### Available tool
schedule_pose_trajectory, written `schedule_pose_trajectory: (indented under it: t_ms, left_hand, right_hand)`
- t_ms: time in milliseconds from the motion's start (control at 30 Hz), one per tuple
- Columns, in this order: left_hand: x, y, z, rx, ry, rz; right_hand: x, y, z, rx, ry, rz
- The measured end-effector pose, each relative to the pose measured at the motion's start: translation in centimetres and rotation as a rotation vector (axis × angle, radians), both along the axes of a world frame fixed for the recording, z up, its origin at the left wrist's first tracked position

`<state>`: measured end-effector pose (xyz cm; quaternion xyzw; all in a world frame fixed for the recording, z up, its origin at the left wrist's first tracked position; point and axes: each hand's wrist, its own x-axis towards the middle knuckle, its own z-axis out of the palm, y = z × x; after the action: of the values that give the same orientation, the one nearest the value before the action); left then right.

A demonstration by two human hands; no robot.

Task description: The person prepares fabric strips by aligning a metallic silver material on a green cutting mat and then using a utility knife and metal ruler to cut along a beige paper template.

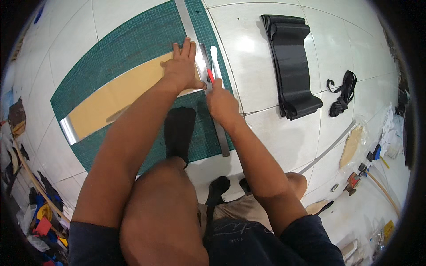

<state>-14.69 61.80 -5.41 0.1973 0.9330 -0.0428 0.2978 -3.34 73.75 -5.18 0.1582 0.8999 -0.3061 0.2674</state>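
My left hand point(181, 66) lies spread over the end of a tan sheet with silvery edges point(128, 93), its fingertips and thumb against a long metal ruler point(186, 22). Just right of it, my right hand point(222, 103) is closed round what looks like a red cutter knife point(211, 76), held at the ruler's edge. Most of the cutter is hidden by the fingers. A thin white strip point(215, 62) lies beside the cutter. Underneath is a green gridded cutting mat point(128, 35), on which my black-socked foot point(179, 128) rests.
Folded black sheets point(290, 66) lie on the white tiled floor to the right. Past them is a bundle of black strap point(342, 95). A grey strip point(328, 148) and a tape measure point(353, 182) lie farther right. Coloured scraps point(43, 225) are heaped at lower left.
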Motion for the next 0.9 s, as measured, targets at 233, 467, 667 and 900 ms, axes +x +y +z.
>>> schedule_pose_trajectory:
  t_ms: [233, 467, 667, 900]
  left_hand:
    - [-0.1, 0.4, 0.3, 0.018, 0.013, -0.019]
    - [0.2, -0.4, 0.1, 0.046, 0.022, -0.019]
    - [0.0, 0.2, 0.0, 0.049, 0.022, -0.028]
    - [-0.1, 0.1, 0.0, 0.032, 0.025, -0.005]
  right_hand:
    - [8.8, 1.5, 0.9, 0.002, -0.182, -0.004]
    - [9.1, 1.7, 2.8, 0.017, -0.104, -0.010]
    - [1.3, 1.4, 1.3, 0.017, 0.141, -0.044]
    - [-3.8, -1.0, -0.9, 0.041, 0.146, -0.042]
